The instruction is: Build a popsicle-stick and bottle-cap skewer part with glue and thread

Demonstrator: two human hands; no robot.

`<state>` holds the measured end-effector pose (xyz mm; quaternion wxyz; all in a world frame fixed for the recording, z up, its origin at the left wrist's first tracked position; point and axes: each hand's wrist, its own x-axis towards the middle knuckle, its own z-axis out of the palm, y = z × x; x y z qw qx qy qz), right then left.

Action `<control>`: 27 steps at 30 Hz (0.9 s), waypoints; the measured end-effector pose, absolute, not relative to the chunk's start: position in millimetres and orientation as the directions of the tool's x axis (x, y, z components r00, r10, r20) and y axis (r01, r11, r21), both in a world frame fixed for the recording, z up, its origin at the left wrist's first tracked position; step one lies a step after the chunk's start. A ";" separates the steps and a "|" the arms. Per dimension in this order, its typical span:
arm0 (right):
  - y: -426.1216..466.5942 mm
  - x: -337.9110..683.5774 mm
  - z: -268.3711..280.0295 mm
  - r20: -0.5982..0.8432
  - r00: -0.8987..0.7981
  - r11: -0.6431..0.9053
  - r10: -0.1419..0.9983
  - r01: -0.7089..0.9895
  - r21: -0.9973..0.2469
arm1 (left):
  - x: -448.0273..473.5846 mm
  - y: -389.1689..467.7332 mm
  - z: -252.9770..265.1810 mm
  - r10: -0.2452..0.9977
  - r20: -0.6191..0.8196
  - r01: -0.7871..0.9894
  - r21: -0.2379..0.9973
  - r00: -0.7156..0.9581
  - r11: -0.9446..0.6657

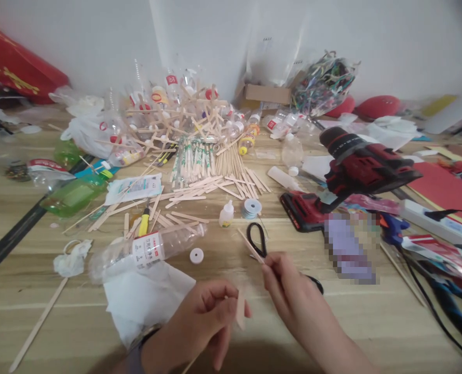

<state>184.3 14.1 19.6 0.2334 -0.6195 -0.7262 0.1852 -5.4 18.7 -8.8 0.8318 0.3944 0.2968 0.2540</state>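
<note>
My left hand (209,311) pinches a short, flat piece of wooden craft stick (240,310) between thumb and fingers. Below that hand a thin stick end (191,365) shows; whether it is held, I cannot tell. My right hand (289,285) grips a slim wooden stick (250,243), which points up and to the left. Black-handled scissors (256,239) lie on the table partly under my right hand. Just beyond are a small glue bottle (227,213) and a spool of wire (251,208). A white bottle cap (196,255) rests near a clear plastic bottle (149,251) lying on its side.
A red cordless drill (365,161) stands at the right, near a white power strip (437,221) and black cable. Craft sticks (192,192), a yellow cutter (144,222) and bottles crowd the middle and back. White paper (145,298) lies beside my left wrist. A green bottle (75,195) is left.
</note>
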 end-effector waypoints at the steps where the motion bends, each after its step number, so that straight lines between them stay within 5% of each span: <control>1: 9.6 184.2 24.6 0.155 -0.128 0.198 0.979 0.757 -0.623 | -6.3 18.9 -5.9 0.662 -0.325 -0.151 0.818 0.675 0.555; 6: -4.5 179.2 37.0 0.045 -0.177 0.139 0.983 0.568 -0.811 | -8.7 20.2 8.7 0.667 -0.400 -0.044 0.838 0.628 0.544; 14: -5.8 171.5 31.6 -0.054 -0.057 -0.015 0.997 0.537 -0.844 | -7.1 24.2 10.6 0.691 -0.430 -0.043 0.832 0.581 0.553; 27: -4.4 174.4 20.2 0.252 -0.183 0.310 0.950 0.612 -0.727 | -7.0 22.1 4.8 0.690 -0.426 -0.060 0.826 0.586 0.561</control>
